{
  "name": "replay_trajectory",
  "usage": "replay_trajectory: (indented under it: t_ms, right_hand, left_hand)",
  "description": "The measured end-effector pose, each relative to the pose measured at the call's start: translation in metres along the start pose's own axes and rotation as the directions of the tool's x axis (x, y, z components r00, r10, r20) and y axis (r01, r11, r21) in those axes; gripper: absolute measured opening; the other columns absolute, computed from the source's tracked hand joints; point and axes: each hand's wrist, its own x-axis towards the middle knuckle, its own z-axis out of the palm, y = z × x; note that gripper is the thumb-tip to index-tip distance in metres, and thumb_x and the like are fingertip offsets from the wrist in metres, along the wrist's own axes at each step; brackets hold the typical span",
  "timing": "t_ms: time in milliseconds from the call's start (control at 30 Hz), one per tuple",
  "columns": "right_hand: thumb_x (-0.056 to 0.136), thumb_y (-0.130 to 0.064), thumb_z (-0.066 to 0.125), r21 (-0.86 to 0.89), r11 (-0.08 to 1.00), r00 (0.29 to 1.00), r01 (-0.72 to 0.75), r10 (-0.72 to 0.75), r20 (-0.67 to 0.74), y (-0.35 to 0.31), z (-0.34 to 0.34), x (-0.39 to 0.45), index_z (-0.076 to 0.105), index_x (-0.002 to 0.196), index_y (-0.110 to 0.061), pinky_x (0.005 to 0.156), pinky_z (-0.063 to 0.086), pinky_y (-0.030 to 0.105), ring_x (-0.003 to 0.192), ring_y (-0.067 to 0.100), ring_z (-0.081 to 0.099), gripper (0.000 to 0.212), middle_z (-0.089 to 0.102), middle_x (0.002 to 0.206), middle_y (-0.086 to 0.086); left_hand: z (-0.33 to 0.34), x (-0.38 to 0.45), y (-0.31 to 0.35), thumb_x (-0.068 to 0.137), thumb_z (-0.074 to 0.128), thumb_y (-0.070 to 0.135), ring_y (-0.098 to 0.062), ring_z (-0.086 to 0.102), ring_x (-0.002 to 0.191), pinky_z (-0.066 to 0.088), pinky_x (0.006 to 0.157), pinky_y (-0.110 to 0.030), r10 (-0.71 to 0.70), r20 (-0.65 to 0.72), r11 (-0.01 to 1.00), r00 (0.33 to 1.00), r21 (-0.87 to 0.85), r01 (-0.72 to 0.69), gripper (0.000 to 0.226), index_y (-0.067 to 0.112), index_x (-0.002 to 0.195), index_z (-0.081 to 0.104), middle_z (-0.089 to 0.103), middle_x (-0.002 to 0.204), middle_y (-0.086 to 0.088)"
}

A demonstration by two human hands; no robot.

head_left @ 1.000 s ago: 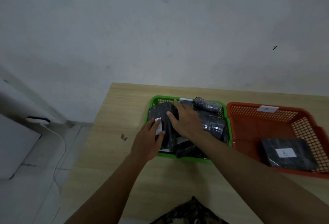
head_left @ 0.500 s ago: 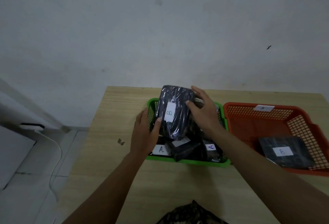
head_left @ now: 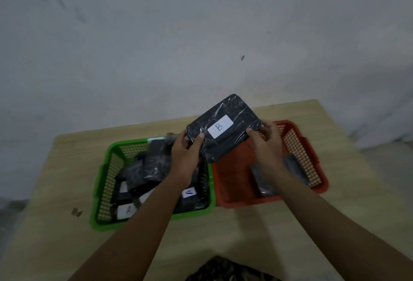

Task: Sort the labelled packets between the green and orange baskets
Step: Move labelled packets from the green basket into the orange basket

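- B packet [head_left: 223, 127]: black, flat, glossy wrap, white label; left hand [head_left: 184, 157] and right hand [head_left: 266, 144] pinch its ends above basket seam
- green basket [head_left: 105, 182], orange basket [head_left: 301, 151]: perforated plastic, touching, on wood-grain table [head_left: 55, 191]

Left hand [head_left: 184, 157] and right hand [head_left: 266, 144] raised side by side, fingers curled in a grip

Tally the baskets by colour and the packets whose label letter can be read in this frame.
Green basket: 1
Orange basket: 1
Packets with a readable A: 2, both in the green basket
Packet with a readable B: 1, held up by the left hand and right hand
Total: 5
Other packets show no readable letter.
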Motion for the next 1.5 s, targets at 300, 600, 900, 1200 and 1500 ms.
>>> replay_trajectory:
  t_ms: [300, 600, 900, 1200, 1500]
  right_hand:
    - [0.098, -0.032, 0.053, -0.737, 0.658, 0.984, 0.155, -0.169, 0.056, 0.023, -0.162, 0.072, 0.057, 0.128, -0.017, 0.093, 0.043, 0.029, 0.11, 0.016, 0.054, 0.034, 0.06, 0.123, 0.005]
    - [0.102, -0.047, 0.031, -0.724, 0.677, 0.978, -0.128, 0.209, 0.022, 0.068, -0.201, 0.119, 0.045, 0.143, -0.015, 0.104, 0.043, 0.045, 0.124, 0.029, 0.053, 0.053, 0.057, 0.138, 0.01]
    - [0.103, -0.047, 0.029, -0.574, 0.796, 0.96, -0.191, 0.273, 0.059, 0.079, -0.205, 0.122, 0.06, 0.117, -0.018, 0.09, 0.052, 0.04, 0.1, 0.017, 0.061, 0.044, 0.066, 0.108, 0.001]
    - [0.103, -0.045, 0.031, -0.603, 0.78, 0.976, -0.171, 0.217, 0.004, 0.082, -0.204, 0.121, 0.059, 0.1, -0.023, 0.082, 0.051, 0.038, 0.09, 0.017, 0.063, 0.036, 0.065, 0.091, -0.005]
    - [0.098, -0.04, 0.045, -0.818, 0.498, 0.956, 0.287, -0.207, 0.209, 0.057, -0.176, 0.11, 0.042, 0.142, -0.018, 0.116, 0.03, 0.044, 0.14, 0.026, 0.034, 0.05, 0.04, 0.151, 0.01]
  left_hand:
    - [0.116, 0.027, -0.045, 0.086, 0.071, 0.023, -0.01, 0.056, 0.113, 0.047, 0.096, -0.027, 0.04, 0.058, 0.945, 0.998, 0.321, -0.057, 0.055, 0.024, 0.137, 0.05, 0.055, 0.124, 0.009]
    - [0.161, 0.059, -0.09, 0.089, 0.064, 0.021, -0.023, 0.056, 0.118, 0.047, 0.103, -0.043, -0.029, -0.089, 0.874, 0.996, 0.481, 0.069, 0.053, 0.027, 0.139, 0.048, 0.06, 0.131, -0.003]
    - [0.178, 0.074, -0.114, 0.088, 0.069, 0.028, -0.019, 0.061, 0.101, 0.051, 0.09, -0.031, -0.138, -0.121, 0.811, 0.983, 0.556, 0.183, 0.039, 0.013, 0.124, 0.061, 0.066, 0.122, -0.006]
    - [0.206, 0.081, -0.117, 0.087, 0.07, 0.032, -0.026, 0.065, 0.103, 0.05, 0.088, -0.028, -0.093, -0.088, 0.717, 0.992, 0.685, 0.129, 0.031, 0.013, 0.111, 0.07, 0.07, 0.114, -0.009]
    - [0.161, 0.06, -0.075, 0.091, 0.062, 0.039, -0.024, 0.053, 0.124, 0.038, 0.104, -0.033, 0.208, 0.117, 0.539, 0.971, 0.814, -0.214, 0.048, 0.015, 0.132, 0.056, 0.059, 0.133, -0.006]
